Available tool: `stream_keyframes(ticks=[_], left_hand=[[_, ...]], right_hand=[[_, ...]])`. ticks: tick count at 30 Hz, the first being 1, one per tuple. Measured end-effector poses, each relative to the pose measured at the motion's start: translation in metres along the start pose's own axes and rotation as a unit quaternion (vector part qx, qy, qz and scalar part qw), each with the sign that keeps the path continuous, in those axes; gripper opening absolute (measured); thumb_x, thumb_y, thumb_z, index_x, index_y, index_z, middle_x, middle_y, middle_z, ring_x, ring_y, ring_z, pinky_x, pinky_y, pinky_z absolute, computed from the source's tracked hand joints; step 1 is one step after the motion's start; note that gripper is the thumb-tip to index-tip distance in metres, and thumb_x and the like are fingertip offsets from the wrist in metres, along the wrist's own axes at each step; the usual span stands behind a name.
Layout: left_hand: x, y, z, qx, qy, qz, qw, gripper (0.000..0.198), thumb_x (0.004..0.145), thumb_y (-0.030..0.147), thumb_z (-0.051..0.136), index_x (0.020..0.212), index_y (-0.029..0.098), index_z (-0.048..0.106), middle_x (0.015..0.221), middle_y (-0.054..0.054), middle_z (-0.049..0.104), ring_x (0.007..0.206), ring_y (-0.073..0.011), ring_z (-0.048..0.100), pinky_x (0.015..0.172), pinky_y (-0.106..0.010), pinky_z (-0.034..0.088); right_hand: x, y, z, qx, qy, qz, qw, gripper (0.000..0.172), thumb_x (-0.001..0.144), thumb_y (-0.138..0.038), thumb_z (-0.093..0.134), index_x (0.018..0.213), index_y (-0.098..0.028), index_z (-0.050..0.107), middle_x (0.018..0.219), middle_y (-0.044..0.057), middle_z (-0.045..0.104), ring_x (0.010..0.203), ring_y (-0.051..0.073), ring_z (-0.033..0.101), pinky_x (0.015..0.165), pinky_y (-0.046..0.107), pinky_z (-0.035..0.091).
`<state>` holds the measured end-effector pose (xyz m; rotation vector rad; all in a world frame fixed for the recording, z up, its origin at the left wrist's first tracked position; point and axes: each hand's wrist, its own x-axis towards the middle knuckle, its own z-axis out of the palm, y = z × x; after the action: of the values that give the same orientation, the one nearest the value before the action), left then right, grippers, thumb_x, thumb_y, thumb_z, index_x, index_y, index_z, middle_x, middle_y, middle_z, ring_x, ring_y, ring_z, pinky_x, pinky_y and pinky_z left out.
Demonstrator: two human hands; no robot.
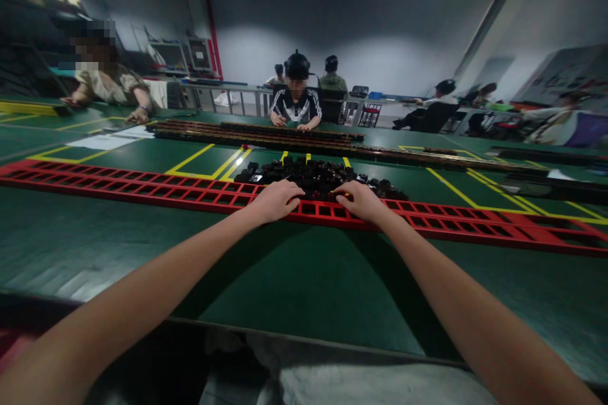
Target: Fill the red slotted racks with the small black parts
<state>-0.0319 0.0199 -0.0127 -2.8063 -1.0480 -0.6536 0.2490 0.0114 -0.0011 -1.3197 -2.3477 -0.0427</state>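
Observation:
My left hand (278,200) rests over a long red slotted frame (218,197), beside a heap of small black parts (308,171). Its fingers are bent toward the heap, with a gap to the thumb, and nothing shows in them. On the heap's right side, my right hand (361,201) is closed in a pinch above the same frame. A tiny dark and yellowish bit shows between its thumb and fingers, too small to name. The black parts lie loosely piled just behind the frame, partly hidden by both hands.
Long dark strips (256,136) lie across the green table (304,278) behind the heap. Yellow tape lines (192,159) mark the surface, and white papers (111,139) lie to the left. A person (297,98) sits opposite; another (111,82) is at far left.

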Motion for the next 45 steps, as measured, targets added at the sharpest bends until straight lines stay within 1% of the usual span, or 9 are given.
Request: stream_keyframes(ticks=[7, 12, 15, 19, 29, 33, 38, 42, 45], left_hand=[[-0.002, -0.01, -0.001, -0.022, 0.026, -0.053, 0.998, 0.032, 0.096, 0.024, 0.047, 0.121, 0.02, 0.067, 0.122, -0.005, 0.07, 0.113, -0.021, 0.062, 0.102, -0.037, 0.048], [-0.01, -0.041, -0.009, 0.109, 0.046, -0.241, 0.963, 0.036, 0.095, 0.032, 0.048, 0.123, 0.018, 0.065, 0.128, -0.013, 0.063, 0.119, -0.0307, 0.054, 0.102, -0.046, 0.045], [-0.015, -0.059, -0.009, 0.149, 0.023, -0.291, 0.945, 0.039, 0.094, 0.036, 0.048, 0.122, 0.016, 0.065, 0.12, -0.017, 0.065, 0.116, -0.0346, 0.055, 0.1, -0.05, 0.044], [-0.017, -0.064, -0.006, 0.172, 0.027, -0.289, 0.941, 0.036, 0.093, 0.034, 0.046, 0.117, 0.016, 0.066, 0.113, -0.02, 0.065, 0.109, -0.0381, 0.057, 0.091, -0.053, 0.046], [-0.016, -0.055, -0.01, 0.134, 0.032, -0.306, 0.942, 0.034, 0.095, 0.023, 0.042, 0.12, 0.016, 0.063, 0.115, -0.019, 0.06, 0.097, -0.0333, 0.063, 0.09, -0.053, 0.047], [-0.014, -0.056, -0.011, 0.117, 0.081, -0.277, 0.95, 0.035, 0.093, 0.016, 0.041, 0.121, 0.016, 0.063, 0.121, -0.017, 0.058, 0.103, -0.0321, 0.061, 0.092, -0.049, 0.048], [-0.006, -0.063, -0.008, -0.044, 0.19, -0.18, 0.964, 0.041, 0.088, 0.002, 0.032, 0.108, 0.017, 0.065, 0.116, -0.01, 0.063, 0.111, -0.0229, 0.059, 0.101, -0.039, 0.047], [-0.002, -0.069, -0.004, -0.169, 0.217, -0.217, 0.937, 0.04, 0.085, 0.004, 0.033, 0.105, 0.017, 0.064, 0.108, -0.006, 0.067, 0.104, -0.0208, 0.062, 0.098, -0.039, 0.05], [-0.002, -0.068, -0.002, -0.22, 0.201, -0.257, 0.919, 0.034, 0.087, 0.012, 0.04, 0.113, 0.017, 0.061, 0.107, -0.006, 0.067, 0.097, -0.0205, 0.063, 0.093, -0.038, 0.053]], right_hand=[[0.0, 0.0, -0.001, 0.007, -0.005, -0.003, 1.0, 0.024, 0.089, -0.02, 0.059, 0.106, -0.019, 0.076, 0.106, 0.011, 0.076, 0.1, 0.026, 0.069, 0.094, 0.043, 0.054], [0.001, -0.001, -0.002, 0.01, -0.008, 0.0, 1.0, 0.024, 0.089, -0.02, 0.059, 0.106, -0.019, 0.076, 0.106, 0.011, 0.076, 0.1, 0.026, 0.069, 0.094, 0.043, 0.054], [0.0, 0.0, -0.002, 0.009, -0.009, -0.002, 1.0, 0.024, 0.09, -0.02, 0.059, 0.107, -0.018, 0.076, 0.106, 0.011, 0.076, 0.1, 0.026, 0.069, 0.093, 0.043, 0.054], [0.0, 0.001, 0.0, 0.01, -0.006, -0.004, 1.0, 0.024, 0.091, -0.021, 0.058, 0.108, -0.019, 0.075, 0.108, 0.011, 0.075, 0.101, 0.026, 0.069, 0.094, 0.042, 0.054], [0.001, 0.003, 0.002, -0.004, -0.009, 0.0, 1.0, 0.023, 0.091, -0.021, 0.059, 0.107, -0.018, 0.075, 0.107, 0.01, 0.075, 0.101, 0.025, 0.068, 0.095, 0.04, 0.053], [0.0, 0.003, 0.001, 0.001, -0.009, 0.0, 1.0, 0.025, 0.091, -0.022, 0.058, 0.108, -0.015, 0.075, 0.108, 0.012, 0.075, 0.101, 0.026, 0.068, 0.094, 0.041, 0.053], [0.0, 0.003, 0.001, 0.0, -0.007, -0.005, 1.0, 0.024, 0.091, -0.022, 0.058, 0.108, -0.018, 0.075, 0.107, 0.01, 0.075, 0.101, 0.025, 0.068, 0.094, 0.042, 0.053], [0.001, 0.003, 0.001, 0.007, -0.006, -0.007, 1.0, 0.025, 0.09, -0.02, 0.058, 0.107, -0.017, 0.075, 0.107, 0.011, 0.075, 0.101, 0.026, 0.069, 0.094, 0.043, 0.053], [0.001, 0.002, 0.001, 0.008, -0.006, -0.007, 1.0, 0.025, 0.089, -0.02, 0.059, 0.107, -0.018, 0.076, 0.107, 0.011, 0.076, 0.1, 0.026, 0.069, 0.094, 0.043, 0.054]])
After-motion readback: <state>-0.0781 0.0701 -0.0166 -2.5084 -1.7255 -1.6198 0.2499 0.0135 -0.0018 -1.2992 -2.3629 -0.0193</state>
